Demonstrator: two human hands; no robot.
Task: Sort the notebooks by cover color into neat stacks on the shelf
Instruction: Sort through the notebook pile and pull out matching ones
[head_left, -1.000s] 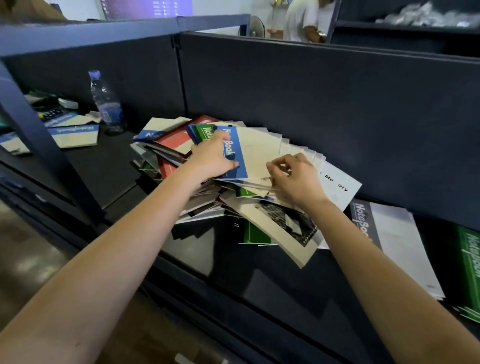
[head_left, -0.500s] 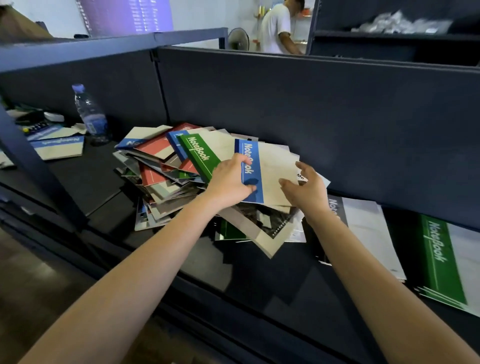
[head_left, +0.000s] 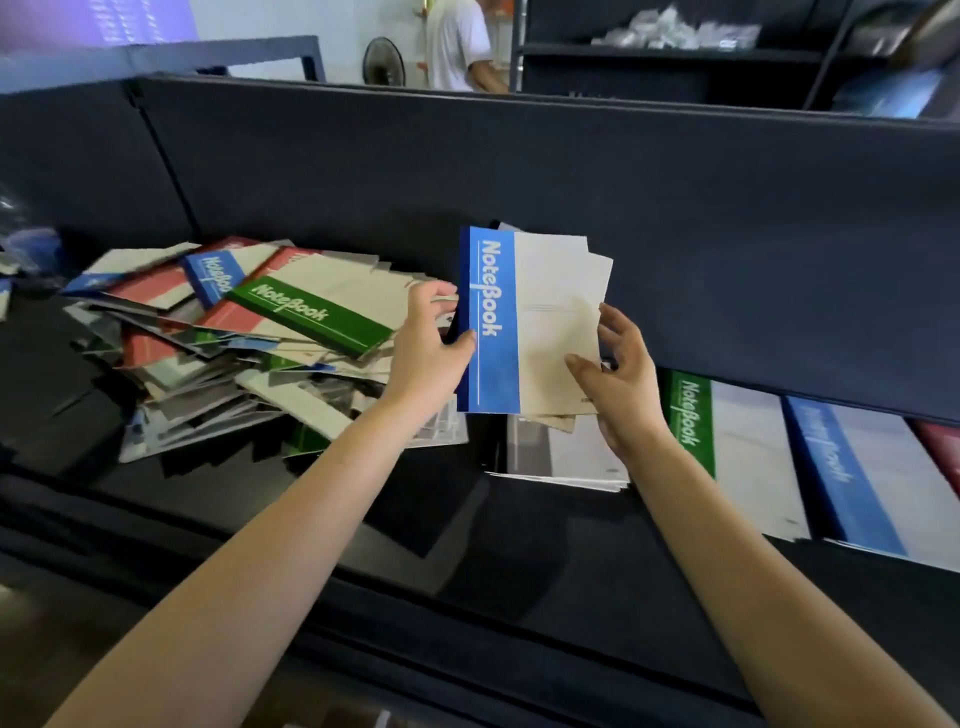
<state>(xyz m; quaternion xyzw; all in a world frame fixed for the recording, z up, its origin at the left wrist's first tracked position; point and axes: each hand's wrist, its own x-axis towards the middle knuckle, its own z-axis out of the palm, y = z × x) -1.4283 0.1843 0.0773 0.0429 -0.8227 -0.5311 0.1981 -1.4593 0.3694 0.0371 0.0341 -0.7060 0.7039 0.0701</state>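
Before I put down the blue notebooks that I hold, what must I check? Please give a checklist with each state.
1. Left hand grips the blue bundle at its spine: ok.
2. Right hand holds the opposite edge: ok.
3. Bundle edges squared: not ok, rear covers fan out.
4. Every cover in the bundle blue: cannot tell, only the front shows.
5. Blue stack, right of the green stack, top free: ok.

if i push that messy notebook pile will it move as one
Probably not: the pile is loosely fanned, so top covers like the green-banded notebook would likely slide first. They look thin, so overhanging edges may bend rather than push.
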